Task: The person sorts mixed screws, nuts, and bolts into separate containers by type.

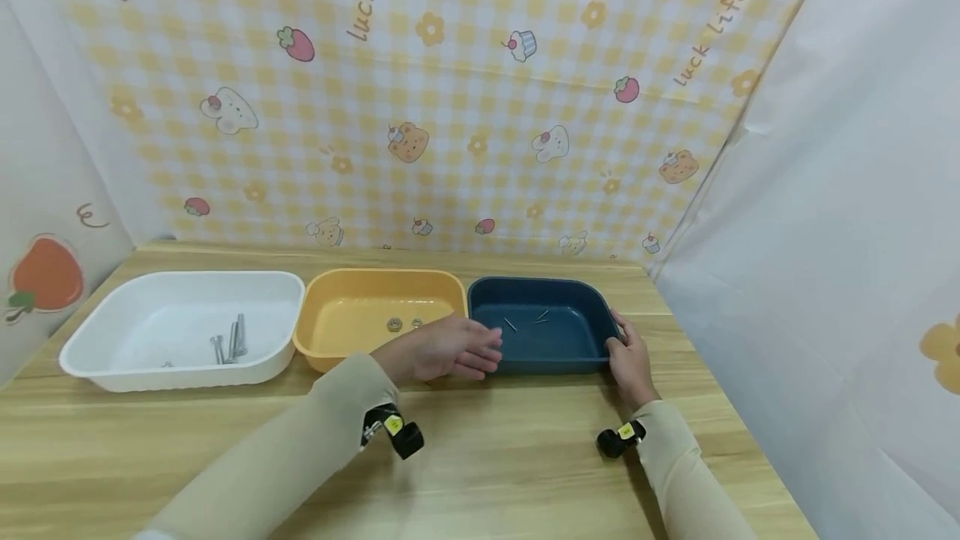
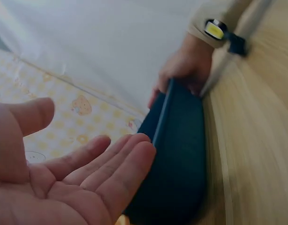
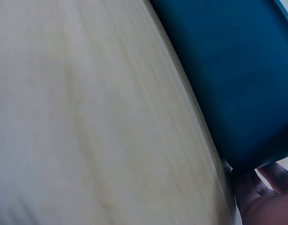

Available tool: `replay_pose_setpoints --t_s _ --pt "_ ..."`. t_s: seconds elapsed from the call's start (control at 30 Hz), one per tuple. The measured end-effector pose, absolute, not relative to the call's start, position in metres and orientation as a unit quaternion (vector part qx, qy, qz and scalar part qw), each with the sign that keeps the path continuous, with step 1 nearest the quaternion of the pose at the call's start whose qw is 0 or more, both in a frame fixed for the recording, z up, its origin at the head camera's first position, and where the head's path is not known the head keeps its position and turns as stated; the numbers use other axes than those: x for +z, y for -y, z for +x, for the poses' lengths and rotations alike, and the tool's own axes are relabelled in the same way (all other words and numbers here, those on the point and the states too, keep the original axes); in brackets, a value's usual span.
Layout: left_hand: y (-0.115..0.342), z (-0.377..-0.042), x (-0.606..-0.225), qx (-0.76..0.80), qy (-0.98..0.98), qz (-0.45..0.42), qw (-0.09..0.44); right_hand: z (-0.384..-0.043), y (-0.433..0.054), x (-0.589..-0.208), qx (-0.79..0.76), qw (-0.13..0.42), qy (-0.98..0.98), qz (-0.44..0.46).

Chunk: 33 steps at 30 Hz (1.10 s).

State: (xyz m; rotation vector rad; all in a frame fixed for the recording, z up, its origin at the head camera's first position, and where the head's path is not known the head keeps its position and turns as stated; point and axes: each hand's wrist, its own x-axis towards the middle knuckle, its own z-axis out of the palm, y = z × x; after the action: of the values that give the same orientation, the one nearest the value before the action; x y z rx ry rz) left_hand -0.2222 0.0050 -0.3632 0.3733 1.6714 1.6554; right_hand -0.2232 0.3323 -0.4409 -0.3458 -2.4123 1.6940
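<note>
A dark blue tray holds several thin metal pins or screws. At its right end, my right hand grips the corner, thumb by the front rim and fingers around the side. The right wrist view shows those fingers against the tray's end. My left hand hovers at the tray's front left corner, palm turned sideways and fingers extended, holding nothing. In the left wrist view its fingers overlap the tray's edge.
A yellow tray with nuts stands left of the blue one, partly hidden by my left hand. Farther left is a white tray with several bolts. Behind the wooden table hangs a checked cloth.
</note>
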Motion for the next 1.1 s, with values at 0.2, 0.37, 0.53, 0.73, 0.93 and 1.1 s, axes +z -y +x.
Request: replay_pose_setpoints --t_s 0.2,0.37,0.53,0.73,0.93,1.1 --pt "0.022 -0.210 -0.370 0.467 -0.806 0.221 0.289 -0.222 -0.332 -0.443 0.567 0.086 0.810 -0.118" --pt "0.042 -0.201 -0.376 0.323 -0.876 0.280 0.222 -0.222 -0.331 -0.444 0.564 0.087 0.813 -0.117" --pt "0.057 -0.195 -0.384 0.278 -0.888 0.299 0.211 -0.221 -0.331 -0.443 0.563 0.089 0.813 -0.118" --pt "0.068 -0.193 -0.394 0.208 -0.907 0.335 0.149 -0.221 -0.333 -0.440 0.568 0.091 0.810 -0.116" --pt "0.071 -0.195 -0.407 0.196 -0.897 0.378 0.118 -0.221 -0.334 -0.438 0.573 0.091 0.806 -0.117" --pt "0.072 -0.192 -0.412 0.198 -0.901 0.368 0.116 -0.220 -0.332 -0.438 0.569 0.088 0.809 -0.118"
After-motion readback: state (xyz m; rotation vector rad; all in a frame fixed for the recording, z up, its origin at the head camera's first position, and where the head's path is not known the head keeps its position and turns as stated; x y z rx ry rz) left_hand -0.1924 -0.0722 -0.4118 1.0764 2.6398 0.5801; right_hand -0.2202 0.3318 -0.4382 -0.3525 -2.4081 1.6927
